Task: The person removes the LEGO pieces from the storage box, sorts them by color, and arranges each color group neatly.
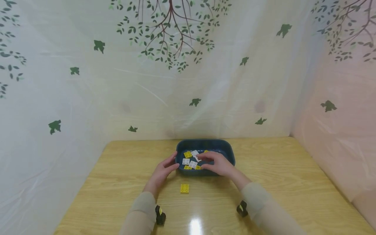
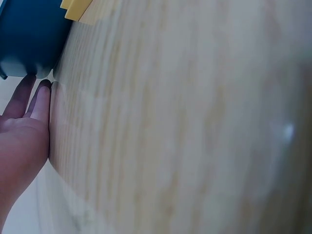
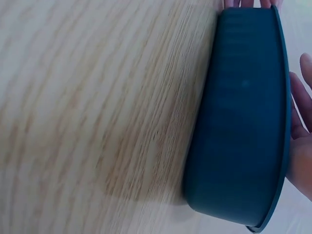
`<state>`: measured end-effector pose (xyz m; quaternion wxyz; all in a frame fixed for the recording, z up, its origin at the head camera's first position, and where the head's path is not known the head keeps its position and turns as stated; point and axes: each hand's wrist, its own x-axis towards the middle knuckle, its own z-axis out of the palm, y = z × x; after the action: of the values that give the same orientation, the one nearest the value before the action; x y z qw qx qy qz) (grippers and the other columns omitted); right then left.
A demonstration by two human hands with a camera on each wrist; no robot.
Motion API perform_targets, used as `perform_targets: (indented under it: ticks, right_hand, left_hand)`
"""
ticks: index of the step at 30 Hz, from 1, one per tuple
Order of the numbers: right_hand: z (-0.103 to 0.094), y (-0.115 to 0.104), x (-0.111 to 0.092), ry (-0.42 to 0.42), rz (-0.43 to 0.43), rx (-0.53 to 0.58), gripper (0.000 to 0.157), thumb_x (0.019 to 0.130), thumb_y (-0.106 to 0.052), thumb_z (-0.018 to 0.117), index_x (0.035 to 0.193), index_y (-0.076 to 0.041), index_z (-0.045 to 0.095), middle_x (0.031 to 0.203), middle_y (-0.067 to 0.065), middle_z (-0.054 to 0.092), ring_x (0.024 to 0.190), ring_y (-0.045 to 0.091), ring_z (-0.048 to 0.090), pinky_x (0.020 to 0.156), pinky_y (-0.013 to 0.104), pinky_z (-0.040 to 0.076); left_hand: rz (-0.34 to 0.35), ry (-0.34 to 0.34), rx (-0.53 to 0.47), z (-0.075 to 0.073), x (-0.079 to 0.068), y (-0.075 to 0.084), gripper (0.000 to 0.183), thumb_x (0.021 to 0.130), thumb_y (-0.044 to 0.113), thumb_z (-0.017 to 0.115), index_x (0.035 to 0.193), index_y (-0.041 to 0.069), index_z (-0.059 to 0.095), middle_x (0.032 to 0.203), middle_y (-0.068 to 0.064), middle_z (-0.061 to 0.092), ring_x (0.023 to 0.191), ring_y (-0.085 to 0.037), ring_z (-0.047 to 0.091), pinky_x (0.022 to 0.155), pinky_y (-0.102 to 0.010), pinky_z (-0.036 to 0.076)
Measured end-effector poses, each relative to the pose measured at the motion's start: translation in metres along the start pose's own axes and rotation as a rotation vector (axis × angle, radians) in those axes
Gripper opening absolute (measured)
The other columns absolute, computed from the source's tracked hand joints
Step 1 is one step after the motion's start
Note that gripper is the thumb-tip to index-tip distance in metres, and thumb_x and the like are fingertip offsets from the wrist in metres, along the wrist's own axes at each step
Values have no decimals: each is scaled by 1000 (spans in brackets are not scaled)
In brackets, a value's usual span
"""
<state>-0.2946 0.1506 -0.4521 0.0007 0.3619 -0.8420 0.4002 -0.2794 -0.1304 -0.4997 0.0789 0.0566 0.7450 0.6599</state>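
Sleeves cut off below; right grip partly hides bricks.

Pale, creased sheeting fills the upper frame, whitish at left, pink-tinged at far right. Printed branches with small green leaves hang down at top centre; second leafy spray upper right, more leaves along the left edge. Dark green, bird-like shapes scattered across the print. Lower frame: yellowish wood-grain tabletop, far corners rounded, white glare at bottom centre.
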Motion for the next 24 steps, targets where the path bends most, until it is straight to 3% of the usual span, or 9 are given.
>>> perform_targets:
  ticks: [7, 15, 24]
  right_hand:
    - [-2, 10, 7, -39, 17, -61, 40, 92, -11, 71, 130, -5, 63, 125, 9, 66, 109, 24, 62, 95, 42, 51]
    - [-2, 16, 15, -96, 90, -56, 38, 91, -9, 72, 128, -10, 66, 128, 7, 65, 118, 27, 58, 100, 47, 47]
    - [-3, 26, 19, -178, 114, -76, 37, 91, -8, 72, 126, -13, 68, 121, 0, 68, 115, 22, 60, 101, 46, 46]
  left_hand:
    - [6, 6, 4, 0, 0, -3, 57, 98, 20, 63, 152, 21, 43, 153, -6, 42, 140, -28, 38, 114, -53, 27]
    - [13, 5, 5, 0, -1, -3, 57, 99, 18, 62, 152, 20, 42, 153, -9, 42, 140, -30, 38, 114, -54, 27]
    - [0, 15, 14, 2, -5, 0, 56, 99, 20, 63, 151, 21, 43, 153, -8, 42, 140, -29, 38, 114, -54, 27]
